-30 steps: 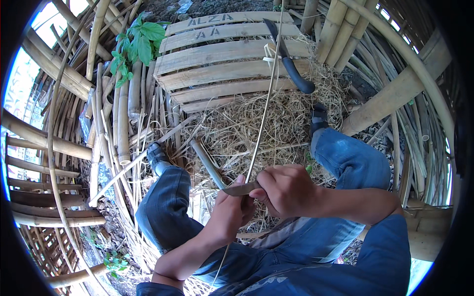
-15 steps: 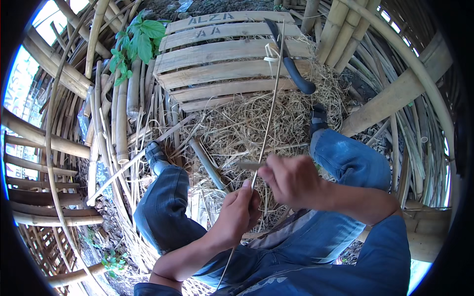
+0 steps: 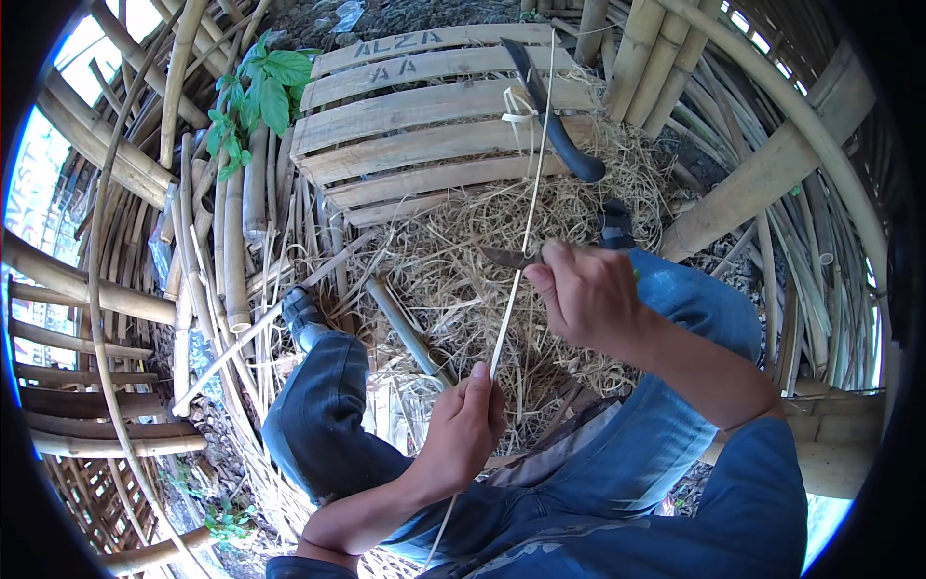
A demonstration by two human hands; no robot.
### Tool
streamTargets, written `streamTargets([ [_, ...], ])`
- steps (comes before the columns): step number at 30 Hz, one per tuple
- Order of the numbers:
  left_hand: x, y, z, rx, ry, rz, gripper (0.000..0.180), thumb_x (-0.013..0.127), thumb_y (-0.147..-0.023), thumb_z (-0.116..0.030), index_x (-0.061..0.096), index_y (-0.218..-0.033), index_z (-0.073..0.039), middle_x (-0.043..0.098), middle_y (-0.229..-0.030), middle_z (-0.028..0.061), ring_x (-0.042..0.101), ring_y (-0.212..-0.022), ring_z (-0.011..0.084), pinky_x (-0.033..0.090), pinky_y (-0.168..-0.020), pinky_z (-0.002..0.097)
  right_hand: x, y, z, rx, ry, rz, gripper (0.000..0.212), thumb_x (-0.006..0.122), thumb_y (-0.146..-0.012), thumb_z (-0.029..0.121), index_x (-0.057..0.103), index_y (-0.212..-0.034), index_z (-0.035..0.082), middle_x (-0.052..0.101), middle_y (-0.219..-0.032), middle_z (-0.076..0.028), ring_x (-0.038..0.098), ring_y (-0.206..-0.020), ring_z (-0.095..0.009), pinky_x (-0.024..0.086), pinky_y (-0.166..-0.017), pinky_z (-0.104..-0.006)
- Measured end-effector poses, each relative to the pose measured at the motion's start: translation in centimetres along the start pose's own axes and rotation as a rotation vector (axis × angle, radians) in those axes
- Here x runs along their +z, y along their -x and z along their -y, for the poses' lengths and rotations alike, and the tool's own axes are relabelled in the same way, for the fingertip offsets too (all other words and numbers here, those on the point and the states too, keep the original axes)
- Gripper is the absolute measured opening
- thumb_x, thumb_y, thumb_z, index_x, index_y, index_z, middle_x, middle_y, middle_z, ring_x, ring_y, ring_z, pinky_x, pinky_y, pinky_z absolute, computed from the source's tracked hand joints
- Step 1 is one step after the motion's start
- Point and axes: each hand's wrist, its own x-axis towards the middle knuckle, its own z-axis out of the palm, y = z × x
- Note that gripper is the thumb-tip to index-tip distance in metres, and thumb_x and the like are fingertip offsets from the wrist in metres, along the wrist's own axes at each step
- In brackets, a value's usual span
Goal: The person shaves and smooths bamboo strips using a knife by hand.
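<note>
A long, thin bamboo strip (image 3: 508, 311) runs from my lap up past the wooden crate. My left hand (image 3: 461, 425) is closed around it, thumb lying along the strip. Farther up, my right hand (image 3: 590, 289) grips a small knife (image 3: 506, 258), its handle hidden in my fist. The blade points left and lies across the strip; whether it cuts in cannot be made out. Below the blade the strip looks paler than above. A curled pale shaving (image 3: 519, 108) hangs beside the strip's far part, over the crate.
A slatted wooden crate (image 3: 439, 116) stands ahead, with a dark curved-blade machete (image 3: 569, 145) lying on it. Heaped shavings (image 3: 463, 246) cover the ground between my feet. A short bamboo piece (image 3: 405, 328) lies there. Bamboo poles (image 3: 772, 183) and a leafy plant (image 3: 265, 92) flank the crate.
My right hand and the knife have moved up along the strip, away from my left hand. A paler stretch of strip now shows between them. My left hand has shifted slightly downward.
</note>
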Motion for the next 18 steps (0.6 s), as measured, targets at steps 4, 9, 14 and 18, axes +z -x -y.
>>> streamTargets([
  [4,-0.1,-0.1,-0.1,-0.066,0.030,-0.008,0.047,0.032,-0.102,-0.041,0.042,-0.070,-0.008,0.026,-0.051,-0.0025,0.024,-0.039,0.0093,0.019,-0.039,0.0277,0.6,1.2,1.5,-0.006,-0.100,0.076,0.034,0.046,-0.097,0.027,0.050,-0.073,0.004,0.049,-0.044,-0.006,0.051,-0.033,-0.018,0.038,-0.031,-0.0325],
  [9,-0.4,-0.6,0.9,0.090,-0.096,-0.005,0.048,0.032,-0.102,-0.041,0.041,-0.069,-0.008,0.030,-0.050,-0.0017,0.028,-0.041,0.0096,0.021,-0.039,0.0273,-0.3,1.4,2.0,-0.158,-0.085,0.123,0.028,0.052,-0.093,0.022,0.047,-0.070,0.006,0.048,-0.048,-0.007,0.052,-0.038,-0.023,0.043,-0.037,-0.0348],
  [14,0.1,0.8,0.4,0.061,-0.273,-0.046,0.052,0.029,-0.103,-0.037,0.043,-0.063,-0.006,0.037,-0.053,-0.0012,0.034,-0.050,0.0100,0.031,-0.048,0.0282,-2.3,-1.5,-3.9,0.288,0.045,0.026,0.033,0.038,-0.099,0.022,0.050,-0.071,0.008,0.045,-0.046,-0.007,0.049,-0.036,-0.022,0.036,-0.034,-0.0356],
  [18,-0.6,1.1,1.6,0.109,-0.284,0.030,0.049,0.030,-0.103,-0.040,0.041,-0.067,-0.009,0.036,-0.051,-0.0003,0.034,-0.044,0.0089,0.026,-0.042,0.0250,-2.8,-1.7,-6.9,0.226,0.167,-0.183,0.040,0.036,-0.100,0.027,0.052,-0.069,0.008,0.047,-0.043,-0.005,0.048,-0.032,-0.020,0.036,-0.032,-0.0359],
])
